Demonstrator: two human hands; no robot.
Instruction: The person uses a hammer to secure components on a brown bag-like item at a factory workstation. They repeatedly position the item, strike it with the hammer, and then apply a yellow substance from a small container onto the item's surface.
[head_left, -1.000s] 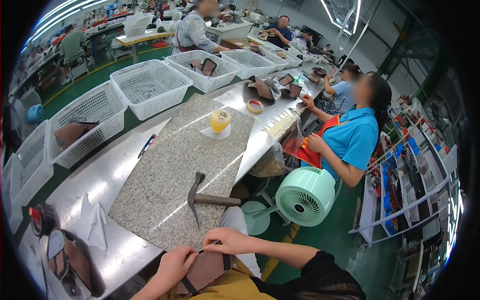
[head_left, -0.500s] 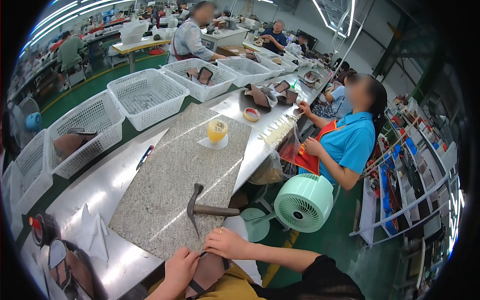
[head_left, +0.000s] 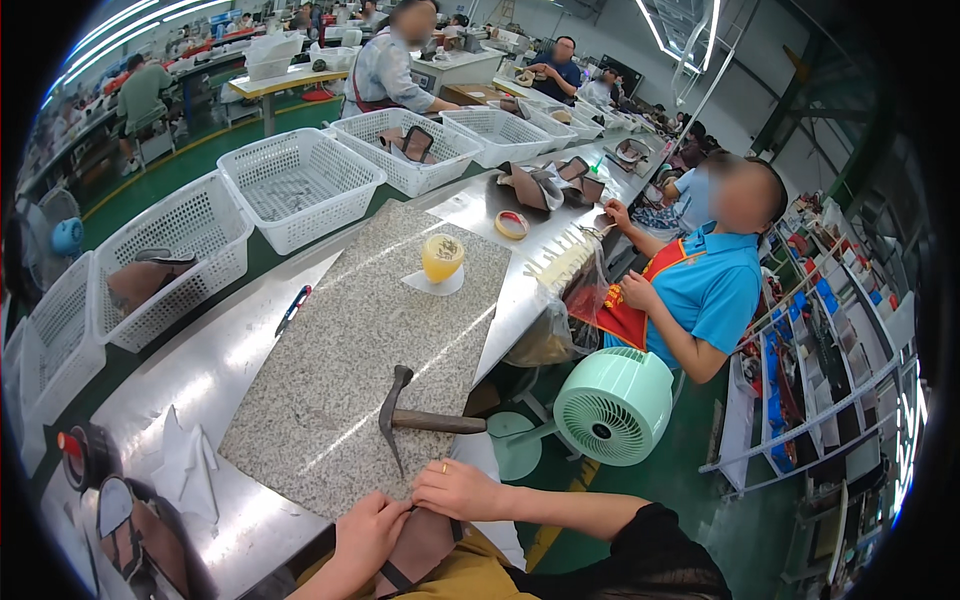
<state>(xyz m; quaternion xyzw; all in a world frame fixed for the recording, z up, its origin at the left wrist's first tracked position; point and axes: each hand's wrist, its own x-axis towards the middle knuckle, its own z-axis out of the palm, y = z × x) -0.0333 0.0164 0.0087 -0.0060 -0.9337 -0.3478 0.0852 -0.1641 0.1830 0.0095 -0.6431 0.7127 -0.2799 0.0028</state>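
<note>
No readable text, number or sign. Red apron point(head_left: 622, 320) on blue-shirted co-worker point(head_left: 728, 292), far beyond and right of right hand point(head_left: 458, 490), bears yellow marks point(head_left: 612, 298), illegible. Mint-green fan point(head_left: 632, 385), nearer that hand on its right, carries small hub mark point(head_left: 602, 431), also illegible.

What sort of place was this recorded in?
Probably a factory workshop, perhaps for leather-like goods: white baskets stand along a long metal bench, a co-worker in blue sits beside it, and the person's fingers hold a brown piece.
</note>
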